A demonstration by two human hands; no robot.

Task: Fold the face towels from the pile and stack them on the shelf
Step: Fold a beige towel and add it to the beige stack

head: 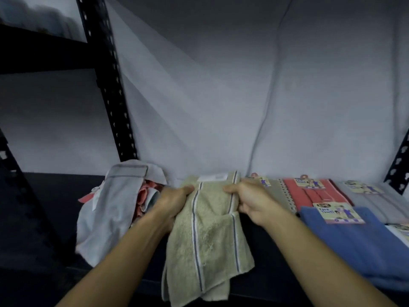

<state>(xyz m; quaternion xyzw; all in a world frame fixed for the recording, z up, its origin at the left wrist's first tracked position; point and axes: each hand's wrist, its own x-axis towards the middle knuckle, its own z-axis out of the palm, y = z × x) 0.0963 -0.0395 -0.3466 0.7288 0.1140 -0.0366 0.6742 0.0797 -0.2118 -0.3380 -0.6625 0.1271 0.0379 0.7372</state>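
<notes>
A beige face towel (205, 235) with blue and white stripes lies partly folded on the dark shelf (44, 196), its lower end hanging over the front edge. My left hand (174, 202) grips its left edge near the top. My right hand (250, 200) pinches its right edge, thumb on top. A loose pile of unfolded towels (110, 207), grey over pink, sits to the left of my left hand. Folded towels lie in a row to the right: a grey-beige one (281, 193), a red one (314, 193), a light grey one (376, 200) and a blue one (358, 244) nearer the front.
Black perforated shelf uprights stand at the left (110, 96) and far right (398, 171). A grey cloth backdrop (243, 96) hangs behind the shelf. Paper labels (336, 212) sit on the folded towels. An upper shelf board (44, 56) is at top left.
</notes>
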